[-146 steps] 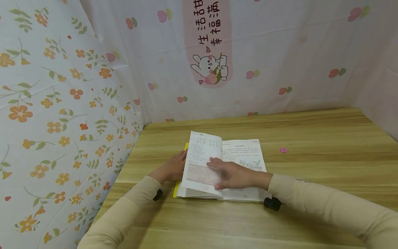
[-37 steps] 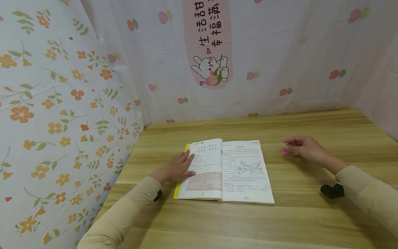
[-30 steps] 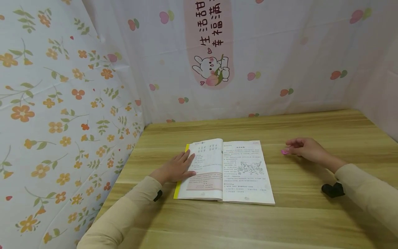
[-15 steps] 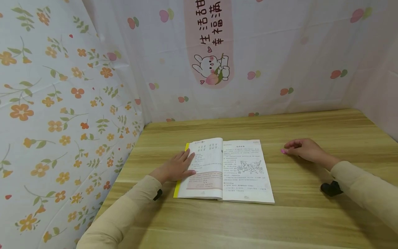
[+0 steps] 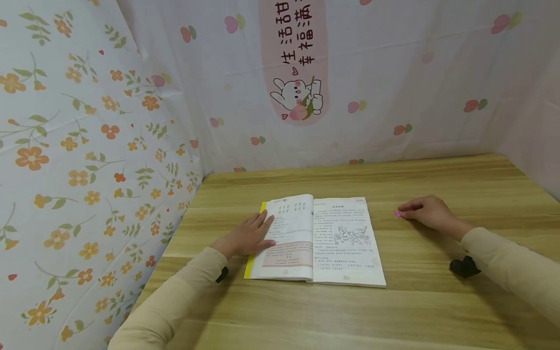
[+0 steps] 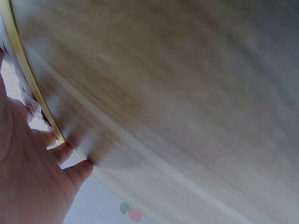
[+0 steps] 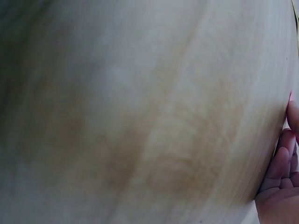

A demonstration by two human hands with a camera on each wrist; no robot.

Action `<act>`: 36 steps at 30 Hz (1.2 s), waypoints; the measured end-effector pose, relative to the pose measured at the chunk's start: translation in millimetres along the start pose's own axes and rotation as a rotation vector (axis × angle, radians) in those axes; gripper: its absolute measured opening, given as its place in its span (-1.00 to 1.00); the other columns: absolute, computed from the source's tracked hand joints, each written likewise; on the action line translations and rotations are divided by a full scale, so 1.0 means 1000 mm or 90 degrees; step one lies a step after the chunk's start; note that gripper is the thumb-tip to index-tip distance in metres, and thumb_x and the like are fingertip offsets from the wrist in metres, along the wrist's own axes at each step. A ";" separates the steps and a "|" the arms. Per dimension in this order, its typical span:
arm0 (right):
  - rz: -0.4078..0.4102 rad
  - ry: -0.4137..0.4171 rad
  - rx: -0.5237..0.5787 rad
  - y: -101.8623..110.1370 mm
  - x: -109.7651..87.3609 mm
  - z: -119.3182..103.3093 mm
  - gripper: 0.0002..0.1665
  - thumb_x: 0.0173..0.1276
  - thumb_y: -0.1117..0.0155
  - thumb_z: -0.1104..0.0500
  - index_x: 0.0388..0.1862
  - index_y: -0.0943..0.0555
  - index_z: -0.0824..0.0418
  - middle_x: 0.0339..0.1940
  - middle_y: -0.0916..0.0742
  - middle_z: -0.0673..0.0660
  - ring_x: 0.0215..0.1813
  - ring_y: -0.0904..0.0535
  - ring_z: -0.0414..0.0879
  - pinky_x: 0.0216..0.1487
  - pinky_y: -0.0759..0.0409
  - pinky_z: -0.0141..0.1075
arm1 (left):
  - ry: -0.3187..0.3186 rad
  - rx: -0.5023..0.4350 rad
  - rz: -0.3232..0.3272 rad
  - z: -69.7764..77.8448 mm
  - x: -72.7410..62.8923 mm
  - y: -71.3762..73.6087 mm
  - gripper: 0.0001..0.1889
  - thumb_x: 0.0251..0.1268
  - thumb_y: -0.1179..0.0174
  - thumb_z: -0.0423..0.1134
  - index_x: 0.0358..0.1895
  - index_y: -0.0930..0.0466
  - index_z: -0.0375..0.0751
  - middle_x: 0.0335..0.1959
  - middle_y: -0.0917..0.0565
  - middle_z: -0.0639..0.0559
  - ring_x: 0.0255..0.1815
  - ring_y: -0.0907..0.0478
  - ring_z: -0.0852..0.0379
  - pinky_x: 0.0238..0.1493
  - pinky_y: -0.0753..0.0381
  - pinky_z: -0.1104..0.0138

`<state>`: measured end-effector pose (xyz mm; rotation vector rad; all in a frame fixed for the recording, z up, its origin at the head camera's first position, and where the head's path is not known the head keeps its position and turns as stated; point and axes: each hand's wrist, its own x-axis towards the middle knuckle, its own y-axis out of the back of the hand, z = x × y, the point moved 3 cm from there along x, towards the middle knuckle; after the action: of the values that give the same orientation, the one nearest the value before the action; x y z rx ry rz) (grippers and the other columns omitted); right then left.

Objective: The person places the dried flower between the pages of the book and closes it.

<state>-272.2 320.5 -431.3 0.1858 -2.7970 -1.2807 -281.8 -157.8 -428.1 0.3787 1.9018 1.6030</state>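
Observation:
A book (image 5: pixel 345 243) with a yellow cover edge lies spread on the table, a line drawing on its right-hand page. My left hand (image 5: pixel 249 236) rests on the left page, fingers extended over its outer edge. In the left wrist view, that hand (image 6: pixel 35 172) reaches past the yellow edge onto the wood. To the right of the book, my right hand (image 5: pixel 430 211) pinches a small pink object (image 5: pixel 398 213) at table level; its kind is too small to tell. Only the fingers of my right hand (image 7: pixel 282 168) show in the right wrist view.
The wood-grain table (image 5: pixel 341 316) extends around the book. A patterned curtain (image 5: pixel 376 73) with a rabbit picture hangs behind it, and a flowered curtain (image 5: pixel 87 160) hangs along the left side. Dark wrist devices (image 5: pixel 464 267) sit under the sleeves.
Earlier my right hand was on a lifting left page; that page now lies down. My right hand has moved right to the pink object and pinches it. Little has shifted over the last second.

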 end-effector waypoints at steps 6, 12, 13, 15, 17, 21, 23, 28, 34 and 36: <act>0.004 -0.001 0.003 -0.002 -0.001 0.000 -0.60 0.35 -0.33 -0.02 -0.12 -0.73 0.32 -0.09 -0.74 0.26 0.08 -0.55 0.29 0.06 -0.43 0.11 | -0.001 0.008 0.004 0.000 0.001 -0.001 -0.13 0.44 0.23 0.33 0.57 0.15 -0.18 0.55 0.08 -0.24 0.52 0.05 -0.19 0.44 -0.03 0.04; 0.001 0.001 -0.004 0.000 -0.001 -0.002 -0.64 0.35 -0.33 0.01 -0.17 -0.74 0.31 -0.13 -0.75 0.25 0.03 -0.57 0.26 -0.02 -0.47 0.01 | -0.005 -0.002 0.011 0.001 -0.001 0.001 -0.14 0.45 0.20 0.31 0.57 0.12 -0.21 0.55 0.06 -0.26 0.51 0.03 -0.22 0.43 -0.04 0.03; -0.001 0.001 -0.003 0.001 -0.001 -0.003 -0.64 0.35 -0.33 0.01 -0.18 -0.73 0.31 -0.13 -0.75 0.25 0.01 -0.58 0.23 -0.04 -0.48 -0.05 | -0.007 -0.004 0.012 0.002 -0.001 0.001 -0.15 0.45 0.20 0.30 0.57 0.12 -0.22 0.55 0.06 -0.27 0.51 0.03 -0.22 0.43 -0.04 0.03; -0.009 -0.003 0.008 0.002 -0.001 -0.005 -0.64 0.36 -0.33 0.01 -0.17 -0.73 0.31 -0.12 -0.75 0.25 -0.05 -0.60 0.13 -0.12 -0.49 -0.17 | -0.007 -0.002 0.011 0.002 -0.001 0.002 -0.14 0.46 0.21 0.30 0.57 0.13 -0.22 0.55 0.07 -0.27 0.51 0.04 -0.22 0.43 -0.03 0.03; -0.021 -0.008 0.028 0.004 -0.002 -0.007 -0.64 0.36 -0.32 0.03 -0.15 -0.72 0.32 -0.10 -0.75 0.24 -0.11 -0.60 0.00 -0.20 -0.50 -0.27 | -0.008 -0.005 0.012 0.002 -0.002 0.002 -0.15 0.46 0.21 0.30 0.57 0.14 -0.23 0.55 0.07 -0.27 0.51 0.04 -0.22 0.43 -0.03 0.03; -0.058 -0.036 0.111 0.006 -0.003 -0.010 -0.60 0.37 -0.31 0.04 -0.06 -0.67 0.38 -0.06 -0.74 0.23 -0.18 -0.60 -0.20 -0.27 -0.57 -0.32 | -0.010 -0.006 0.014 0.001 -0.001 0.002 -0.15 0.46 0.20 0.29 0.56 0.12 -0.23 0.54 0.06 -0.28 0.51 0.03 -0.23 0.43 -0.04 0.01; -0.075 -0.051 0.148 0.006 -0.003 -0.012 -0.55 0.37 -0.32 0.03 -0.02 -0.65 0.40 -0.04 -0.74 0.21 -0.17 -0.62 -0.26 -0.22 -0.61 -0.33 | -0.009 -0.003 0.014 0.001 -0.001 0.001 -0.15 0.46 0.20 0.29 0.56 0.12 -0.23 0.54 0.06 -0.29 0.51 0.03 -0.23 0.43 -0.04 0.02; -0.108 -0.066 0.224 0.001 -0.001 -0.021 -0.48 0.38 -0.30 0.04 0.07 -0.58 0.47 -0.03 -0.73 0.21 -0.11 -0.66 -0.22 -0.11 -0.63 -0.28 | -0.010 0.000 0.014 -0.001 0.001 0.000 -0.15 0.46 0.20 0.29 0.56 0.12 -0.24 0.54 0.06 -0.29 0.51 0.02 -0.23 0.42 -0.05 0.02; -0.125 -0.070 0.291 -0.011 0.001 -0.040 -0.48 0.39 -0.29 0.10 0.12 -0.54 0.50 0.02 -0.71 0.26 -0.07 -0.66 -0.20 -0.06 -0.62 -0.26 | -0.005 0.000 0.010 -0.001 0.001 -0.002 -0.14 0.45 0.23 0.32 0.57 0.15 -0.20 0.55 0.08 -0.25 0.52 0.05 -0.19 0.44 -0.03 0.04; -0.132 -0.075 0.314 -0.014 0.002 -0.047 -0.49 0.39 -0.29 0.12 0.13 -0.52 0.50 0.06 -0.69 0.27 -0.05 -0.66 -0.18 -0.04 -0.61 -0.26 | -0.002 0.000 0.008 -0.001 0.001 -0.001 -0.13 0.45 0.24 0.33 0.57 0.16 -0.19 0.56 0.09 -0.24 0.52 0.06 -0.18 0.44 -0.01 0.05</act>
<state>-268.0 275.6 -411.3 0.4431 -3.2155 -0.6160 -283.0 -158.3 -429.7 0.3939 1.8996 1.6100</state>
